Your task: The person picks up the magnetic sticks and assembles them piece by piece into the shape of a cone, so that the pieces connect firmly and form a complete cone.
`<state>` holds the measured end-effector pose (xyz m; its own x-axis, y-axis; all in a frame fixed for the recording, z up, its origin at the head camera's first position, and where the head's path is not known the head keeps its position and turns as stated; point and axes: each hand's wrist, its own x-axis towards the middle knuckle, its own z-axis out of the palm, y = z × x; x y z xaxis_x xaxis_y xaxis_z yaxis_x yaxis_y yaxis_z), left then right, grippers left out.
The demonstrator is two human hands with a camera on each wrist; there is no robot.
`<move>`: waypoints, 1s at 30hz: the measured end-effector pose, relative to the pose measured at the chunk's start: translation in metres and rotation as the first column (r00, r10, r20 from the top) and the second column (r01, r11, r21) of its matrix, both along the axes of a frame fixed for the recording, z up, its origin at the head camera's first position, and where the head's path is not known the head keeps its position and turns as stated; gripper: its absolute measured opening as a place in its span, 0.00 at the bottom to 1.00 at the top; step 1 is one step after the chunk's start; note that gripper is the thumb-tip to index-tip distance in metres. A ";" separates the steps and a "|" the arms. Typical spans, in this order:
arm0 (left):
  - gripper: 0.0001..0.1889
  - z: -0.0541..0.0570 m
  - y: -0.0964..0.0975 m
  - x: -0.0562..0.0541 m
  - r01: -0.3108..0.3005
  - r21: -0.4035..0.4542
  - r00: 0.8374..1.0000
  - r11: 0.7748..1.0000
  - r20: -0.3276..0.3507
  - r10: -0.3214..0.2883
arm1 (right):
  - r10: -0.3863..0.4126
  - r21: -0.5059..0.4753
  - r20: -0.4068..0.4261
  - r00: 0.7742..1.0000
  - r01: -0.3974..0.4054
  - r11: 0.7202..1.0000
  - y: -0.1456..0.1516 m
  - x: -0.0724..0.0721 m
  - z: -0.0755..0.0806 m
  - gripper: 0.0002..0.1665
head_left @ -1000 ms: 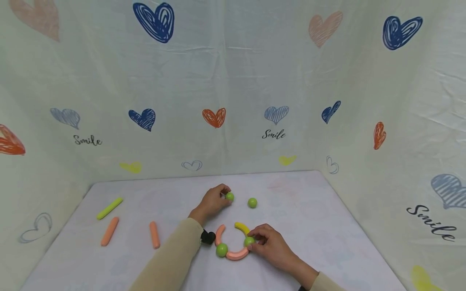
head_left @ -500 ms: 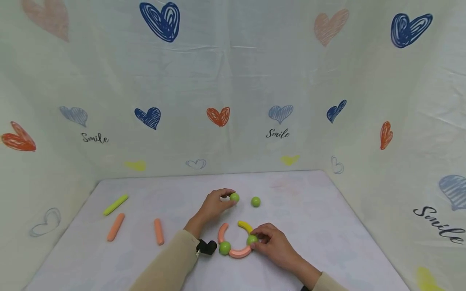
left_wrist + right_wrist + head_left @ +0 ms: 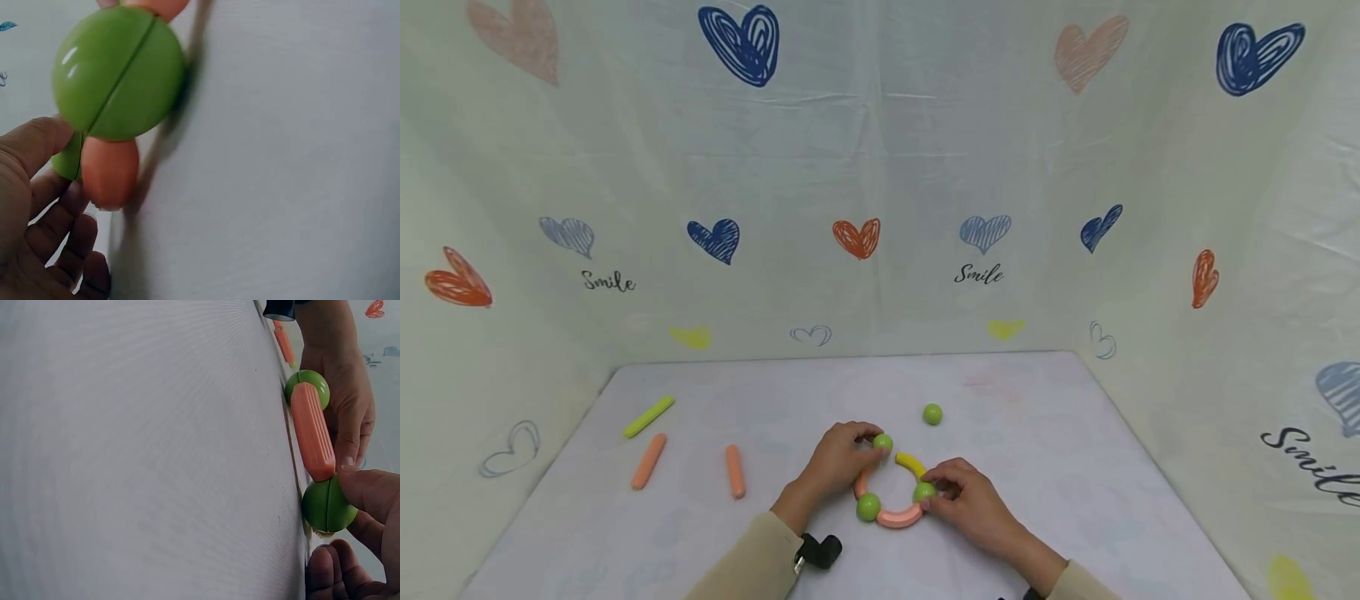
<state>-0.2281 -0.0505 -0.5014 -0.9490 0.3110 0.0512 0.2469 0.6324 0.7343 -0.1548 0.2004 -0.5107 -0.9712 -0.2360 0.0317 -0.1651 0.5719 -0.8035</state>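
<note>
A nearly closed ring of curved pieces and green balls lies mid-table. Its lower curved orange piece [image 3: 899,518] joins a lower-left green ball [image 3: 868,507] to a lower-right green ball [image 3: 925,493]. My right hand [image 3: 973,508] pinches the lower-right ball between thumb and fingers, beside a curved yellow piece [image 3: 912,464]. At the ring's upper left, my left hand [image 3: 838,458] pinches another green ball [image 3: 883,442] at the top of the left curved orange piece [image 3: 862,482], which the hand partly covers. The left wrist view shows the lower-left ball in front of the held one.
A loose green ball [image 3: 932,414] sits behind the ring. On the left of the table [image 3: 790,392] lie a yellow-green stick [image 3: 649,417] and two orange sticks, one farther left [image 3: 649,462] and one nearer [image 3: 735,472]. A heart-printed cloth [image 3: 775,292] hangs around the table.
My left hand has brought its green ball toward me, down to the upper end of the left orange piece. The right hand keeps its hold, and the head view has shifted slightly.
</note>
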 end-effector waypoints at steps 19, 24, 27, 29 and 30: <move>0.19 -0.003 -0.002 0.013 0.046 -0.113 0.998 0.992 -0.043 -0.051 | -0.094 0.011 0.042 0.995 0.093 0.996 -0.008 -0.005 0.007 0.13; 0.18 -0.004 0.000 0.013 0.049 -0.099 0.998 0.994 -0.038 -0.053 | -0.178 0.047 0.045 0.983 0.176 0.983 -0.022 -0.018 0.010 0.14; 0.17 -0.004 0.001 0.013 0.063 -0.088 0.997 0.994 -0.035 -0.066 | -0.178 0.094 0.034 0.983 0.174 0.980 -0.030 -0.023 0.010 0.14; 0.17 -0.004 0.002 0.013 0.071 -0.084 0.997 0.994 -0.035 -0.074 | -0.176 0.135 0.014 0.984 0.172 0.976 -0.033 -0.024 0.010 0.13; 0.17 -0.004 0.002 0.013 0.072 -0.086 0.997 0.994 -0.034 -0.075 | -0.177 0.154 0.004 0.984 0.174 0.973 -0.035 -0.024 0.010 0.12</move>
<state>-0.2147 -0.0480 -0.5049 -0.9213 0.3847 0.0568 0.3212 0.6707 0.6685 -0.1792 0.1657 -0.5011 -0.9980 -0.0624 -0.0087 -0.0380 0.7067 -0.7065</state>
